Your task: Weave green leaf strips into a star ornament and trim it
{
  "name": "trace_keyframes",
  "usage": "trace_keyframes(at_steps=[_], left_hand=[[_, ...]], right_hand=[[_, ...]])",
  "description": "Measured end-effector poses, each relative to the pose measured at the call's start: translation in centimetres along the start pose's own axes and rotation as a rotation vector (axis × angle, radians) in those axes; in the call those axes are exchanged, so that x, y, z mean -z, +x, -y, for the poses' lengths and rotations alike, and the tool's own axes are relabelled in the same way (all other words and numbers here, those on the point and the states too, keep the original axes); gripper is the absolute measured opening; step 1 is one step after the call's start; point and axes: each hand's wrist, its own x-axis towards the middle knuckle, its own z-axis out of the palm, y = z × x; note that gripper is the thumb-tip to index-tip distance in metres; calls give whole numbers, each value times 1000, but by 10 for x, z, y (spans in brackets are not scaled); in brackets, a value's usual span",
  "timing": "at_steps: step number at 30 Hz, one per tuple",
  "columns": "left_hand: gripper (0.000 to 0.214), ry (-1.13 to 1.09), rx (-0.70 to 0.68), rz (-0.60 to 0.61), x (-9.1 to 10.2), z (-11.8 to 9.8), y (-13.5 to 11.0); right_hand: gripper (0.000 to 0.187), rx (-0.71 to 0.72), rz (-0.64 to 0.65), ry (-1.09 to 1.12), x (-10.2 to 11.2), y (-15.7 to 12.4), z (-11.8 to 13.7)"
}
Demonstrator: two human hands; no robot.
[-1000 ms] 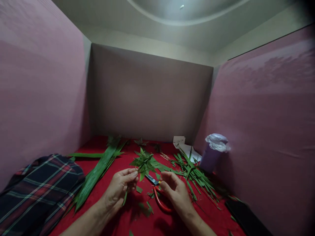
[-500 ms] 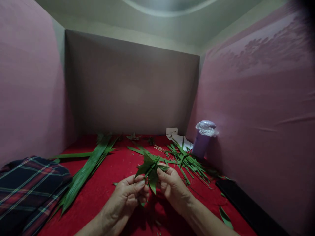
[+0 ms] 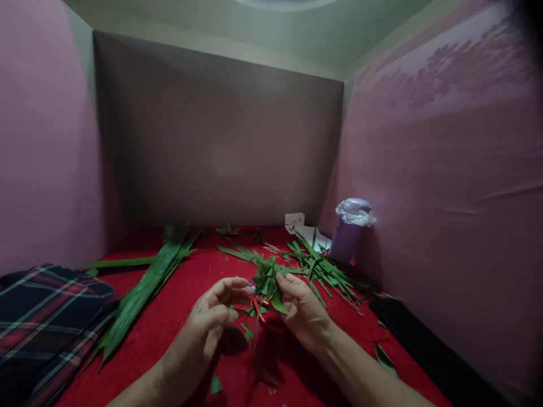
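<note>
A folded green leaf piece (image 3: 266,277) with several pointed ends is pinched in my right hand (image 3: 303,308), thumb on top. To its left, my left hand (image 3: 207,319) is open, with its thumb and fingers apart and nothing seen between them. Its fingertips come close to the leaf piece; whether they touch it I cannot tell. Below and between my hands shows a small red-handled tool (image 3: 255,305), mostly hidden, so its kind is unclear. Small leaf scraps (image 3: 216,385) lie on the red cloth (image 3: 169,339) under my hands.
Long green leaves (image 3: 146,297) lie at left beside plaid fabric (image 3: 55,322). Cut leaf strips (image 3: 328,271) are heaped at right, near white paper (image 3: 314,238), a small card (image 3: 294,220) and a purple container (image 3: 345,240) topped with clear plastic. A long black object (image 3: 424,345) lies along the right wall.
My left hand has let go of the leaf piece and opened, moving slightly left. The leaf piece has turned in my right hand. The red-handled tool now shows below. The view has tilted a little down.
</note>
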Motion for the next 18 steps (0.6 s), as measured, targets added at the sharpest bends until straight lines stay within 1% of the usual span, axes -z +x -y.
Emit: trace_keyframes(at_steps=[2, 4, 7, 9, 14, 18], left_hand=[[25, 7, 23, 31, 0, -3, -1], [17, 30, 61, 94, 0, -1, -2], [21, 43, 147, 223, -3, 6, -4], [25, 57, 195, 275, -7, 12, -6], [24, 84, 240, 246, -9, 21, -6], [22, 34, 246, 205, -6, 21, -4]], right_hand=[[17, -61, -1, 63, 3, 0, 1], [16, -104, 29, 102, 5, 0, 1], [16, -113, 103, 99, 5, -2, 1], [15, -115, 145, 81, 3, -3, 0], [12, -107, 194, 56, -1, -6, -4], [16, -115, 164, 26, -1, -7, -5]])
